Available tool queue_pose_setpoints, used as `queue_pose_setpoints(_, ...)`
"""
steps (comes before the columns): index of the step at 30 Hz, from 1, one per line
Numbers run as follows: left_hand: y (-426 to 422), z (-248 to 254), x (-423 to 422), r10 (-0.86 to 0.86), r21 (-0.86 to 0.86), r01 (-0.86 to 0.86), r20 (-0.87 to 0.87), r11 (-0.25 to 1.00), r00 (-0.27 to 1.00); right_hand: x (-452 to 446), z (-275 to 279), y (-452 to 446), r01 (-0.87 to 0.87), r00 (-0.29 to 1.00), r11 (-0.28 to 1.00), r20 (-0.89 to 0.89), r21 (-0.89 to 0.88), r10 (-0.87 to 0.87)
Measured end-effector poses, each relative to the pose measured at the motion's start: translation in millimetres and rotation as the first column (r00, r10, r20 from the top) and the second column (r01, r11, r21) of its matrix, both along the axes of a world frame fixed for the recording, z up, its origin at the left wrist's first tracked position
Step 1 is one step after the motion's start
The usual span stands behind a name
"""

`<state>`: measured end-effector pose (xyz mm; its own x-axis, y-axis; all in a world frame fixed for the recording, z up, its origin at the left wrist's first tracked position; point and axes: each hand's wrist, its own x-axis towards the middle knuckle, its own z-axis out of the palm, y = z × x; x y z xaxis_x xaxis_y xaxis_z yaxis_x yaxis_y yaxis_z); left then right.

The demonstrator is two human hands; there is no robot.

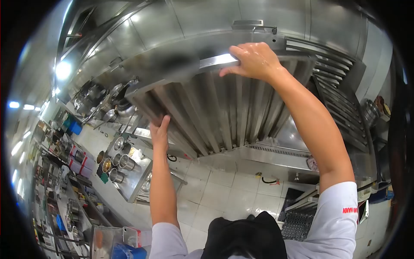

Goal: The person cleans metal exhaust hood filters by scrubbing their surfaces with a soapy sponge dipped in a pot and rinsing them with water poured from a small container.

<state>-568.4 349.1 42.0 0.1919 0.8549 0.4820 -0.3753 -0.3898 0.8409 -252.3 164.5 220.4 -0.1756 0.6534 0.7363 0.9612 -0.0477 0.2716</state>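
A large metal baffle filter panel (220, 108) with slanting ridges is held up in front of me, tilted. My right hand (254, 60) grips its top edge, thumb below and fingers over the rim. At its lower left side, my left hand (160, 131) holds the edge with the thumb on the near face; the other fingers are mostly hidden behind the frame. Behind the panel is the steel hood wall (202, 21). More slatted filters (340, 112) stand in the hood to the right.
Below the panel runs a steel counter (276, 155) with a slotted drain. Metal pots (126, 162) stand on a table at the left, and pans (110, 97) further back. Shelves (64, 207) line the lower left. Under me is a tiled floor (211, 194), with a black mat (297, 225) at the right.
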Motion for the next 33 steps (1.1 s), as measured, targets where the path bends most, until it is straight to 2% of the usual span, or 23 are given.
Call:
queue_pose_setpoints(2, 20.2, 6.3, 23.0, -0.046, 0.122, 0.058, -0.098, 0.991, 0.994, 12.1, -5.6, -11.1, 0.011, 1.0, 0.998, 0.007, 0.068, -0.012)
queue_pose_setpoints(4, 19.2, 22.1, 44.5, -0.075, 0.131, 0.09, -0.121, 0.987, 0.99, 29.1, -11.8, -19.9, 0.049, 0.999, 0.986, 0.015, 0.16, -0.052)
queue_pose_setpoints(8, 20.1, 35.6, 103.0, -0.094, 0.138, 0.127, -0.227, 0.982, 0.969, 64.9, -16.5, -49.6, 0.148, 0.989, 0.98, -0.013, 0.131, -0.147)
queue_pose_setpoints(10, 23.5, 32.7, 138.9, -0.175, 0.123, 0.204, -0.212, 0.971, 0.961, 81.2, -18.5, -62.8, 0.211, 0.977, 0.966, -0.008, 0.152, -0.212)
queue_pose_setpoints(13, 27.4, 22.5, 198.0, -0.296, 0.086, 0.322, -0.224, 0.943, 0.928, 103.9, -20.6, -81.5, 0.396, 0.918, 0.915, -0.041, 0.076, -0.394)
queue_pose_setpoints(15, 33.9, 3.7, 240.9, -0.192, 0.111, 0.241, -0.335, 0.964, 0.922, 122.8, -26.1, -90.4, 0.432, 0.901, 0.9, -0.054, 0.052, -0.43)
queue_pose_setpoints(16, 38.5, -9.1, 267.7, -0.208, 0.106, 0.252, -0.317, 0.962, 0.925, 130.3, -27.6, -94.6, 0.449, 0.894, 0.892, -0.019, 0.058, -0.449)
queue_pose_setpoints(17, 31.3, -8.7, 283.7, -0.326, 0.093, 0.352, -0.217, 0.931, 0.92, 142.4, -31.1, -98.1, 0.485, 0.872, 0.872, 0.037, 0.065, -0.488)
queue_pose_setpoints(19, 41.2, -45.3, 330.8, -0.367, 0.119, 0.433, -0.362, 0.893, 0.857, 153.6, -37.2, -108.4, 0.528, 0.847, 0.848, -0.046, -0.042, -0.53)
queue_pose_setpoints(21, 23.1, -49.3, 334.9, -0.493, 0.092, 0.514, -0.185, 0.853, 0.85, 182.6, -49.8, -125.8, 0.574, 0.818, 0.816, 0.0, -0.073, -0.576)
queue_pose_setpoints(22, 26.8, -56.5, 332.0, -0.502, 0.089, 0.523, -0.186, 0.848, 0.845, 201.2, -52.1, -138.0, 0.588, 0.808, 0.807, 0.008, -0.058, -0.588)
queue_pose_setpoints(24, 48.2, -75.7, 314.7, -0.353, 0.257, 0.479, -0.414, 0.839, 0.839, 222.5, -53.6, -161.5, 0.653, 0.756, 0.751, 0.033, -0.102, -0.653)
queue_pose_setpoints(25, 70.3, -97.4, 299.8, -0.189, 0.399, 0.434, -0.521, 0.808, 0.832, 226.0, -54.3, -168.6, 0.668, 0.741, 0.737, -0.003, -0.1, -0.672)
queue_pose_setpoints(26, 98.5, -110.2, 273.1, -0.087, 0.367, 0.494, -0.728, 0.788, 0.68, 230.6, -55.3, -173.1, 0.68, 0.727, 0.727, -0.045, -0.096, -0.685)
queue_pose_setpoints(27, 131.6, -137.9, 249.6, -0.012, 0.338, 0.478, -0.806, 0.811, 0.591, 249.3, -57.7, -186.6, 0.75, 0.621, 0.628, -0.103, -0.209, -0.777)
queue_pose_setpoints(28, 153.8, -150.1, 223.3, 0.05, 0.212, 0.376, -0.916, 0.902, 0.397, 279.7, -66.5, -209.0, 0.77, 0.611, 0.616, -0.088, -0.167, -0.787)
queue_pose_setpoints(29, 173.8, -156.4, 203.1, 0.086, 0.126, 0.229, -0.98, 0.965, 0.178, 300.7, -70.8, -222.9, 0.744, 0.589, 0.625, -0.208, -0.237, -0.781)
queue_pose_setpoints(30, 187.7, -164.6, 192.8, 0.101, 0.131, 0.207, -0.983, 0.97, 0.151, 306.5, -65.7, -223.0, 0.71, 0.452, 0.584, -0.383, -0.393, -0.806)
queue_pose_setpoints(31, 197.9, -174.7, 185.7, 0.066, 0.056, 0.142, -0.995, 0.988, -0.073, 337.4, -76.1, -232.5, 0.687, 0.462, 0.604, -0.399, -0.404, -0.792)
queue_pose_setpoints(32, 208.7, -186.8, 181.8, 0.009, -0.011, 0.067, -0.96, 0.998, -0.28, 393.2, -92.9, -258.1, 0.737, 0.67, 0.617, 0.187, -0.275, -0.718)
queue_pose_setpoints(33, 225.6, -206.6, 175.5, 0.007, -0.013, 0.069, -0.958, 0.998, -0.288, 423.2, -102.8, -275.1, 0.724, 0.54, 0.675, 0.727, -0.143, -0.425)
